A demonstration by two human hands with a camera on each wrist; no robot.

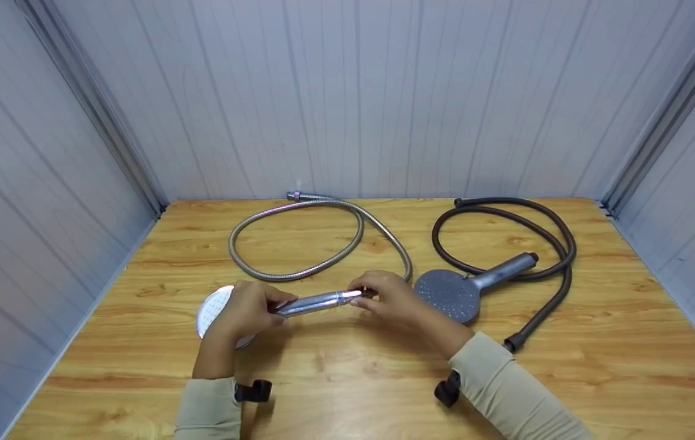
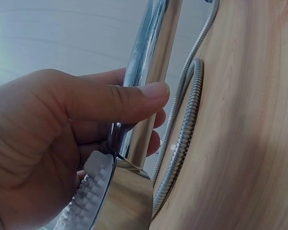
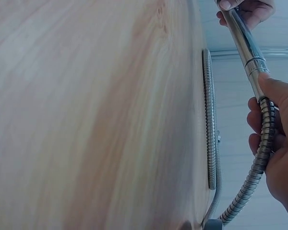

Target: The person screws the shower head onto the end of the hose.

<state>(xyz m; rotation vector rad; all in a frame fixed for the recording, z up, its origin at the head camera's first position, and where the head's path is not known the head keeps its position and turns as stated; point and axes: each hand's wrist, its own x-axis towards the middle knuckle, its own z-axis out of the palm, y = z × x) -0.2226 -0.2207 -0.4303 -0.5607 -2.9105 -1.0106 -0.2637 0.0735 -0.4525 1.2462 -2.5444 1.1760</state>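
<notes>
My left hand (image 1: 248, 311) grips the chrome handle of a shower head (image 2: 146, 62), thumb laid across it near the head. The shower head's white nozzle face (image 1: 213, 308) pokes out left of that hand in the head view. At the handle's other end, my right hand (image 1: 393, 299) pinches the connector (image 3: 255, 67) of the silver shower hose (image 3: 249, 184), thumb on the chrome collar. Hose and handle run in one line there. From the right hand, the silver hose bends away and loops on the table behind.
A grey shower head (image 1: 448, 296) lies face up on the wooden table (image 1: 335, 391), right of my right hand. Its handle overlaps a coiled black hose (image 1: 567, 244). Pale panel walls (image 1: 353, 98) close in the back and both sides. A silver hose end (image 1: 294, 196) lies near the back wall.
</notes>
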